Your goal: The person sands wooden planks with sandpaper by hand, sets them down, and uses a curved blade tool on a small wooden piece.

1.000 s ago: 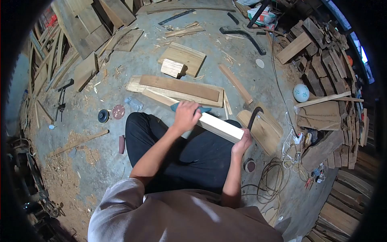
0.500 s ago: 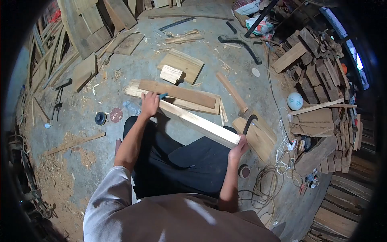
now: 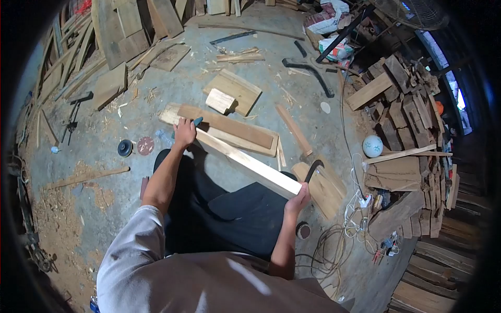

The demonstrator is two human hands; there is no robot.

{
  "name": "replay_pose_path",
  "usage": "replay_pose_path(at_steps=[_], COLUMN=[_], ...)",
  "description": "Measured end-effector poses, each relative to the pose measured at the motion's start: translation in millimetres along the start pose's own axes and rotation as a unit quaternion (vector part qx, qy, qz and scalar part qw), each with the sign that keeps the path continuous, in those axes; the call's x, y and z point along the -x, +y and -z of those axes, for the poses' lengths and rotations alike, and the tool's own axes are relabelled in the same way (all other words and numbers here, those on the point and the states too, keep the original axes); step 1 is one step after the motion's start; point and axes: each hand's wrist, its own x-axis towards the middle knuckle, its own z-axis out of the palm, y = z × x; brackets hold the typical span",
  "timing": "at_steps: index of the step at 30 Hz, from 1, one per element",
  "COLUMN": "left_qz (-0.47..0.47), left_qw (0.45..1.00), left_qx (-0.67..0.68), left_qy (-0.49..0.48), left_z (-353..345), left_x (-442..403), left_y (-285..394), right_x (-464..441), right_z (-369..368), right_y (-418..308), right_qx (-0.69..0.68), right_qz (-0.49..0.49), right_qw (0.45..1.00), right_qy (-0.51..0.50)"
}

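A long pale wooden beam (image 3: 250,160) lies slantwise in front of my lap, its upper face brightly lit. My left hand (image 3: 185,133) is closed around its far left end. A small teal object (image 3: 197,121) pokes out beside those fingers; its kind is unclear, and I cannot tell whether the hand holds it too. At the near right end, my right hand (image 3: 297,201) grips the beam, with its fingers partly hidden. A black curved object (image 3: 314,169) rises just beyond that hand. Behind the beam lies a brown board (image 3: 229,127) on a paler plank (image 3: 169,113).
A wood block (image 3: 219,100) rests on a square board (image 3: 245,94) farther off. Left are a black round disc (image 3: 125,148) and a sanding disc (image 3: 145,145). Right are white cables (image 3: 354,221), a pale ball (image 3: 372,146) and stacked wood (image 3: 402,122). Shavings litter the floor.
The view has shifted slightly, so most floor things appear a little farther left. Both hands keep their hold on the beam, which stays at about the same slant.
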Motion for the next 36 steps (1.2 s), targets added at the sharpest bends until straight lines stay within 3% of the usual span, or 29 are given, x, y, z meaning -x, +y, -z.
replay_pose_path(at_steps=[8,11,19,27,32,36], left_qz=[-0.072,-0.145,-0.235,-0.338,-0.385,-0.389], left_qw=[0.997,0.989,0.968,0.931,0.91,0.906], left_qx=[-0.007,0.001,0.083,0.133,0.151,0.157], left_qy=[0.006,0.019,0.002,-0.022,-0.022,-0.048], left_z=[-6,-6,17,43,41,40], left_x=[23,47,133,190,184,176], left_y=[23,66,192,277,277,265], right_x=[2,1,-2,0,2,2], right_z=[-1,-6,-4,-3,-1,-3], right_y=[2,-5,-6,-20,-17,-9], right_qx=[-0.021,-0.005,0.02,-0.004,-0.033,-0.077], right_qz=[-0.009,-0.032,-0.005,-0.008,-0.001,0.059], right_qw=[1.0,0.999,0.999,1.0,0.999,0.995], right_qy=[0.011,0.026,0.031,0.016,-0.001,-0.003])
